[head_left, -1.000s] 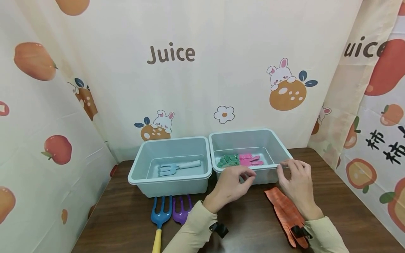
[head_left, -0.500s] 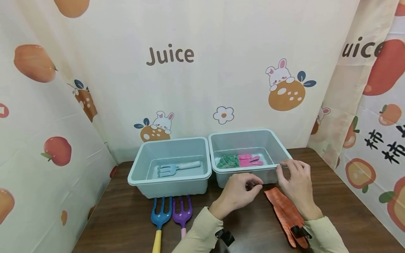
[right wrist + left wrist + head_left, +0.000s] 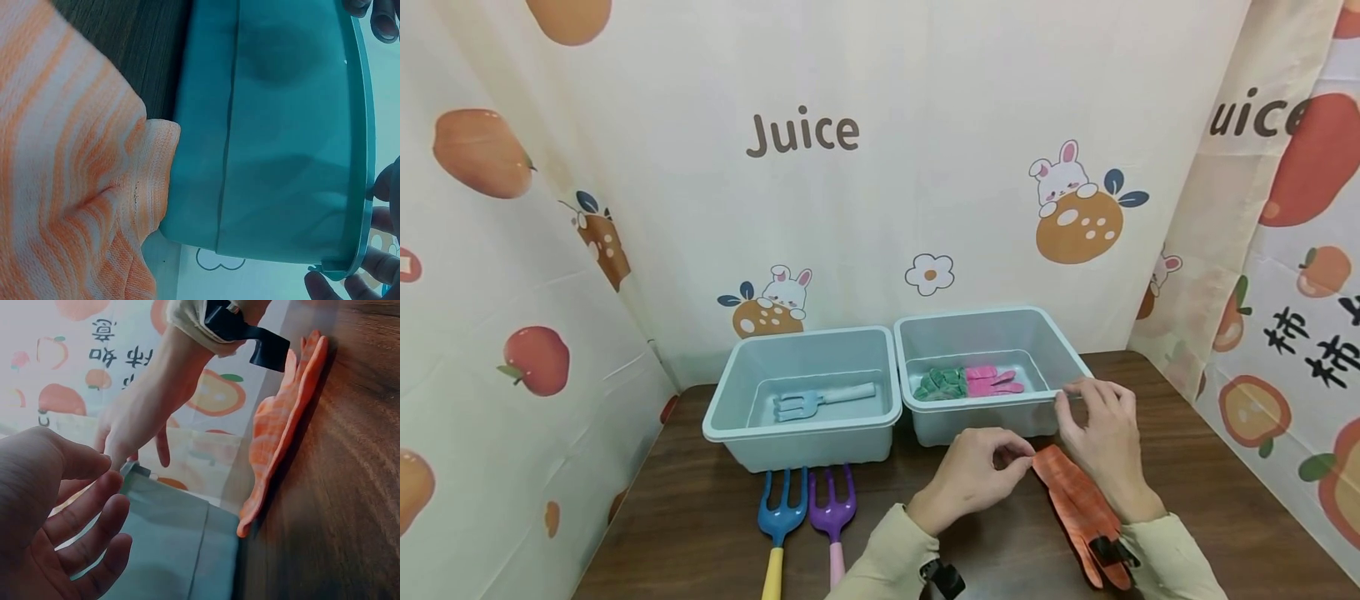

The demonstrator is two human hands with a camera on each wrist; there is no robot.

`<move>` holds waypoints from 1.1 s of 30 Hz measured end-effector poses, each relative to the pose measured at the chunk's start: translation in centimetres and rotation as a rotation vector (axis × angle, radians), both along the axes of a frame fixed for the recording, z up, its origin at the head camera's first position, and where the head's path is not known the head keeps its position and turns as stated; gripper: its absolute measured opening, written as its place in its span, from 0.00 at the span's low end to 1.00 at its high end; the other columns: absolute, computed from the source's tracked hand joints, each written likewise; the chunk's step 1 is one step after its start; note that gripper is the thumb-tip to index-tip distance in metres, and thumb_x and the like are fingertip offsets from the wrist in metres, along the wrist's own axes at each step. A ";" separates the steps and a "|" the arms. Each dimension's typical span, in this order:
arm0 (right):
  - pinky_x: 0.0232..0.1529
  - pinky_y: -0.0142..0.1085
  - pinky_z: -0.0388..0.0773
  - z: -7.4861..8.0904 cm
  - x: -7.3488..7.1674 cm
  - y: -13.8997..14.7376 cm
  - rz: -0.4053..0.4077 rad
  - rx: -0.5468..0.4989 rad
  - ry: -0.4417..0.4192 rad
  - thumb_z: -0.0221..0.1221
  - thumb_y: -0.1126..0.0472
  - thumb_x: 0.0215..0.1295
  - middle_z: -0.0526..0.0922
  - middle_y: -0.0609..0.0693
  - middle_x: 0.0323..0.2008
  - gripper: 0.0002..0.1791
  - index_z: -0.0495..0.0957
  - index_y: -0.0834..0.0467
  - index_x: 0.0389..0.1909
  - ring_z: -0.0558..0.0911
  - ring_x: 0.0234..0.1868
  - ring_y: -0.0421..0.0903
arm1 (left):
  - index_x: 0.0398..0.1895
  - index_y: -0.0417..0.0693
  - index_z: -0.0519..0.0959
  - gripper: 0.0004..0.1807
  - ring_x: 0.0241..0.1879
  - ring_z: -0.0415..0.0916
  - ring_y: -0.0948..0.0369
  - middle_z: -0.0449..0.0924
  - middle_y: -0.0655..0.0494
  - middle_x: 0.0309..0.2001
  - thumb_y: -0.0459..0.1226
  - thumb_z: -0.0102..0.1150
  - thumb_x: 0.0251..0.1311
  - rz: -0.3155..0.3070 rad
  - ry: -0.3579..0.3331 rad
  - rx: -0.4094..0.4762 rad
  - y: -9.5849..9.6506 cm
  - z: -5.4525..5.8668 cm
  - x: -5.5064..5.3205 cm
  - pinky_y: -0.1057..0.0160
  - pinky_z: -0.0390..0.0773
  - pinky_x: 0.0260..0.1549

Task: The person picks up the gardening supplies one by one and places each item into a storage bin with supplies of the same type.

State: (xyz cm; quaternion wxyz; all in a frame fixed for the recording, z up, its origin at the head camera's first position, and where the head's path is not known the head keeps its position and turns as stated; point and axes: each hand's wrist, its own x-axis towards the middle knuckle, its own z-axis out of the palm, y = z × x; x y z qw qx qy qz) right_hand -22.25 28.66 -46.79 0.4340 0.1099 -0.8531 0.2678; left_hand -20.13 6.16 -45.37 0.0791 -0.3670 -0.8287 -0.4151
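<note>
A plastic bin (image 3: pixel 992 415) in pale blue-green stands at the right, with a pink and green glove (image 3: pixel 977 381) inside. At its near right corner my right hand (image 3: pixel 1105 442) grips the rim, thumb on the outer wall and fingers over the edge. Below that hand an orange glove (image 3: pixel 1078 500) lies flat on the table, cuff toward the bin; its striped knit fills the left of the right wrist view. My left hand (image 3: pixel 973 475) hovers beside the cuff, thumb and index finger close together; the left wrist view shows its fingers (image 3: pixel 103 540) loosely curved and apart from the glove.
A second matching bin (image 3: pixel 805 437) stands to the left, holding a light-blue hand fork (image 3: pixel 820 400). In front of it lie a blue fork (image 3: pixel 781 517) with a yellow handle and a purple fork (image 3: pixel 832 510) with a pink handle. A printed curtain (image 3: pixel 865 208) encloses the table.
My left hand has moved right and toward the table's front, from the bin's front rim to beside the orange glove's cuff. My right hand stays on the bin's corner.
</note>
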 end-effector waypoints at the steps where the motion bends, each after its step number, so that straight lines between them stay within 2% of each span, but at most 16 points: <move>1: 0.55 0.59 0.64 0.0 0.0 0.0 -0.002 -0.002 -0.006 0.66 0.66 0.63 0.84 0.66 0.41 0.07 0.81 0.67 0.38 0.76 0.49 0.67 | 0.46 0.55 0.90 0.06 0.32 0.70 0.85 0.87 0.68 0.35 0.39 0.66 0.71 -0.002 -0.002 -0.002 0.1 -0.1 0.1 0.85 0.72 0.34; 11: 0.54 0.59 0.64 -0.2 0.1 0.1 -0.001 -0.012 -0.020 0.66 0.67 0.63 0.84 0.67 0.41 0.07 0.81 0.67 0.39 0.74 0.49 0.67 | 0.45 0.58 0.90 0.06 0.32 0.70 0.87 0.88 0.70 0.36 0.39 0.66 0.71 -0.017 -0.026 -0.032 0.7 -1.2 0.8 0.86 0.72 0.34; 20: 0.54 0.59 0.64 -0.1 0.0 0.0 0.005 -0.017 -0.010 0.66 0.67 0.63 0.85 0.67 0.41 0.07 0.82 0.68 0.38 0.74 0.49 0.67 | 0.44 0.61 0.90 0.05 0.31 0.68 0.90 0.88 0.72 0.35 0.41 0.67 0.70 -0.013 0.029 -0.084 1.3 -1.6 1.2 0.87 0.69 0.34; 26: 0.53 0.58 0.64 0.0 0.0 -0.1 0.008 -0.012 0.012 0.66 0.67 0.63 0.85 0.67 0.40 0.07 0.81 0.68 0.38 0.75 0.48 0.67 | 0.44 0.58 0.91 0.06 0.30 0.67 0.90 0.87 0.73 0.34 0.40 0.67 0.70 -0.027 0.028 -0.099 1.7 -2.0 1.5 0.87 0.69 0.33; 33: 0.54 0.59 0.64 0.0 0.1 0.0 0.002 -0.018 -0.023 0.66 0.66 0.64 0.85 0.67 0.42 0.08 0.82 0.68 0.39 0.74 0.50 0.69 | 0.44 0.58 0.91 0.06 0.30 0.68 0.89 0.86 0.74 0.34 0.40 0.67 0.70 -0.027 0.030 -0.119 2.4 -2.5 2.0 0.87 0.69 0.33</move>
